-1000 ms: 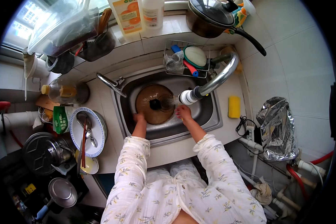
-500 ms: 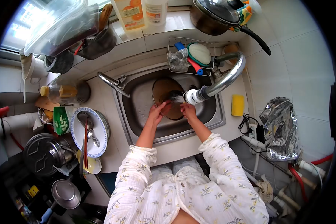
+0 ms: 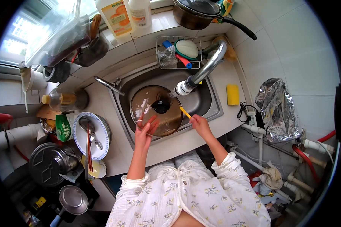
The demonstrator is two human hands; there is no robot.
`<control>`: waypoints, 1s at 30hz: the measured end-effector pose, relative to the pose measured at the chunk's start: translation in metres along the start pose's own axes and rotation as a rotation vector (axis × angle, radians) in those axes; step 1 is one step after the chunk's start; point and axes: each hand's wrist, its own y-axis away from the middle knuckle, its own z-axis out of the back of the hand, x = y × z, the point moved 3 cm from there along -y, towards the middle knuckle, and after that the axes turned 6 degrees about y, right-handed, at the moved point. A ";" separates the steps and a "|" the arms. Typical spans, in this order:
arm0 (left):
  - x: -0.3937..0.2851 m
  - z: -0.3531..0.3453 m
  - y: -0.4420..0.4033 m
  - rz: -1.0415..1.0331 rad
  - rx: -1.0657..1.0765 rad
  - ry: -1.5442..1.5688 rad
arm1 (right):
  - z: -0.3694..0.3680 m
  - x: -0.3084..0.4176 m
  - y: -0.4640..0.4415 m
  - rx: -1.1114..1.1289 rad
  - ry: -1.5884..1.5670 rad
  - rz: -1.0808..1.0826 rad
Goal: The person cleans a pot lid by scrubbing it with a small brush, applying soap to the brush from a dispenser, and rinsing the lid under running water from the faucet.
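Note:
A round brown-tinted glass pot lid [image 3: 170, 120] with a black knob is held over the front of the sink. My left hand [image 3: 143, 134] is closed on its near-left rim, some fingers showing through the glass. My right hand [image 3: 201, 126], just off the lid's right side, pinches a thin yellow stick-like tool [image 3: 184, 112]. The tool's tip points toward the lid; its exact kind is unclear. Above the lid's far right edge, water runs from the white nozzle of the curved faucet [image 3: 184, 87].
The steel sink [image 3: 218, 109] has a second, smaller tap [image 3: 108, 84] at its left. A wire rack [image 3: 178, 68] with scrubbers hangs behind. A yellow sponge [image 3: 232, 94] lies right. Left stands a blue-rimmed bowl [image 3: 78, 140] holding spoons and chopsticks. A lidded saucepan [image 3: 193, 19] sits on the ledge.
The lid has come up nearer my body and now faces me more fully. My right hand has drawn back from under the faucet, and the yellow tool shows. The view has shifted slightly.

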 end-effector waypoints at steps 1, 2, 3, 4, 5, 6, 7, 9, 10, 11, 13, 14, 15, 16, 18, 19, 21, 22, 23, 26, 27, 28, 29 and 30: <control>-0.004 -0.001 0.010 -0.018 -0.001 -0.002 | -0.002 0.005 0.004 0.024 0.012 0.025; -0.006 -0.002 0.019 -0.030 0.007 -0.009 | -0.003 0.008 0.006 0.011 0.001 0.027; -0.009 -0.006 0.027 -0.041 0.015 -0.015 | -0.003 0.011 0.006 -0.001 -0.009 0.029; -0.013 -0.010 0.034 -0.054 0.023 -0.020 | -0.004 0.014 0.006 -0.012 -0.019 0.031; -0.015 -0.015 0.042 -0.071 0.020 -0.038 | -0.005 0.017 0.003 0.004 -0.034 0.032; -0.016 -0.018 0.047 -0.077 0.028 -0.033 | -0.005 0.020 -0.002 0.022 -0.050 0.033; -0.017 -0.020 0.052 -0.083 0.037 -0.028 | -0.006 0.024 -0.008 0.040 -0.066 0.033; -0.019 -0.021 0.054 -0.092 0.051 -0.035 | -0.008 0.031 -0.022 0.045 -0.077 0.055; -0.019 -0.020 0.055 -0.095 0.054 -0.045 | -0.009 0.034 -0.029 0.050 -0.082 0.065; -0.020 -0.020 0.056 -0.097 0.057 -0.056 | -0.011 0.037 -0.037 0.050 -0.101 0.071; -0.023 -0.020 0.055 -0.088 0.073 -0.069 | -0.015 0.046 -0.054 0.052 -0.140 0.082; -0.024 -0.020 0.054 -0.083 0.080 -0.076 | -0.016 0.052 -0.060 0.037 -0.131 0.119; -0.023 -0.020 0.054 -0.068 0.084 -0.082 | -0.016 0.059 -0.066 0.022 -0.121 0.155; -0.022 -0.019 0.054 -0.050 0.087 -0.088 | -0.014 0.063 -0.069 0.006 -0.111 0.188; -0.018 -0.016 0.054 -0.013 0.103 -0.096 | -0.015 0.060 -0.080 -0.004 -0.037 0.222; -0.015 -0.013 0.052 0.004 0.117 -0.098 | -0.014 0.060 -0.084 -0.010 0.001 0.241; -0.010 -0.009 0.049 0.067 0.149 -0.096 | -0.011 0.062 -0.087 0.030 0.050 0.246; -0.008 -0.007 0.048 0.114 0.166 -0.094 | -0.008 0.066 -0.085 0.052 0.075 0.248; -0.006 -0.006 0.048 0.163 0.185 -0.092 | -0.003 0.071 -0.082 0.006 0.171 0.327; 0.003 -0.015 0.046 0.187 0.203 -0.103 | 0.021 0.091 -0.063 -0.109 0.480 0.483; 0.006 -0.014 0.044 0.179 0.203 -0.103 | 0.032 0.090 -0.052 -0.128 0.598 0.483; 0.006 -0.013 0.041 0.173 0.191 -0.100 | 0.044 0.087 -0.047 -0.149 0.718 0.483; 0.005 -0.012 0.038 0.168 0.179 -0.096 | 0.058 0.081 -0.048 -0.182 0.729 0.503; 0.005 -0.011 0.036 0.167 0.165 -0.093 | 0.071 0.073 -0.050 -0.214 0.740 0.520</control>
